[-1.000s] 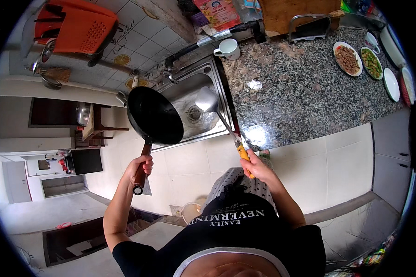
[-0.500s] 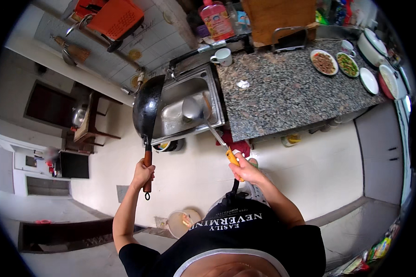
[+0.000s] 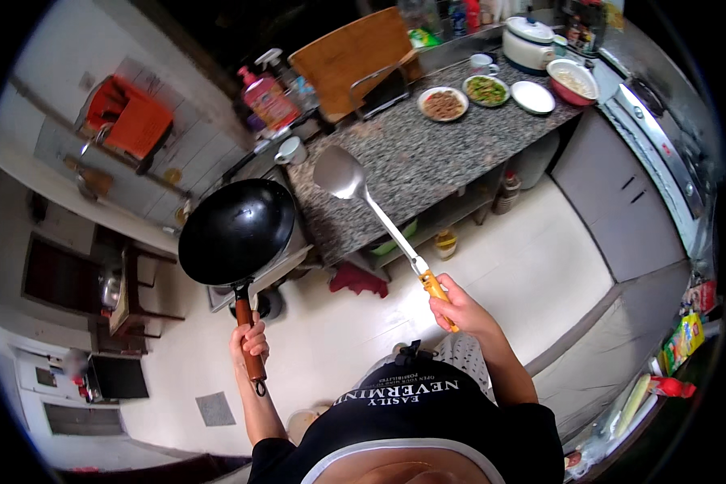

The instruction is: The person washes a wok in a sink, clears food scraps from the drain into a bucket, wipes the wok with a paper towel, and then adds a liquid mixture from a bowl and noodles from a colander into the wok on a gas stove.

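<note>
Head view: the left hand (image 3: 250, 342) grips the black wok (image 3: 238, 230) by its brown handle, out beyond the surface's (image 3: 448, 153) left edge, light glinting inside! The right hand (image 3: 465, 309) clasps the spatula (image 3: 391, 229) by yellow grips. Toward the surface's right edge, meat fills one plate (image 3: 443, 104), chopped greens another dish (image 3: 486, 90); a red bowl (image 3: 573, 81) holds something pale. Light floor (image 3: 532, 250) below!

The bare left hand (image 3: 248, 340), curled into a firm grip, tops a bare left forearm (image 3: 263, 411) slanting up and leftward, while the bare right hand (image 3: 462, 307), likewise curled, sits higher and well apart, its bare right forearm (image 3: 506, 367) angled inward
</note>
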Available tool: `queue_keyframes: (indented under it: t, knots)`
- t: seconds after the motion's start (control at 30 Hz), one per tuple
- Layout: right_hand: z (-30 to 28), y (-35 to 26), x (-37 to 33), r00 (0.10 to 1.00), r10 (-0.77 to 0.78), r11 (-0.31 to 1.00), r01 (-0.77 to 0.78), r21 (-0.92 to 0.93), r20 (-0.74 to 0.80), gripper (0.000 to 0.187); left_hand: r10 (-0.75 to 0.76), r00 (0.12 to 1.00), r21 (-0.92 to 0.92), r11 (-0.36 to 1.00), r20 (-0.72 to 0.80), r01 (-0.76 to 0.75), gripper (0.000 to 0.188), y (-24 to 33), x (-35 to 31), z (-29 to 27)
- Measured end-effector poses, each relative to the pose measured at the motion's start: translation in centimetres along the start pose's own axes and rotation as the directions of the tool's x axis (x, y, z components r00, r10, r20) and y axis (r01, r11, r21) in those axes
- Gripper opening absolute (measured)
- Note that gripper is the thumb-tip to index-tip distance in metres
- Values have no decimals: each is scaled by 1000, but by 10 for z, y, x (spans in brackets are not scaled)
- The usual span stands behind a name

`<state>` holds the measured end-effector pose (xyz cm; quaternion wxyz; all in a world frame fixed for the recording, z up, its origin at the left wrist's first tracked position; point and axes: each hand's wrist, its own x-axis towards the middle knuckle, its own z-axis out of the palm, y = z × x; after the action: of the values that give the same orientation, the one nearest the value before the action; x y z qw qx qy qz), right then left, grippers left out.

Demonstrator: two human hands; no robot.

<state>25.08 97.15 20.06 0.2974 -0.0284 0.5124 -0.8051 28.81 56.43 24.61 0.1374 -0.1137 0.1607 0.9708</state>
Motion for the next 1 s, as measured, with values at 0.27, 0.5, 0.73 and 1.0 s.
queue_keyframes:
  t: [0.27, 0.5, 0.73, 1.0]
  knots:
    - [-134, -83, -127, 963, -215, 963, 180, -200, -164, 26, -263, 941, -139, 945, 214, 296, 33, -193, 115, 65]
    - [-230, -159, -212, 797, -411, 777, 53, -628, -442, 32, -637, 693, -93, 710, 338, 698, 26, -356, 227, 153]
    - [-342, -212, -264, 555, -578, 579, -238, -779, -599, 38, -900, 344, 251, 409, 267, 877, 30, -500, 355, 230]
    - [-491, -284, -311, 186, -641, 661, -359, -659, -744, 36, -963, 36, 389, 142, 266, 910, 23, -681, 516, 321]
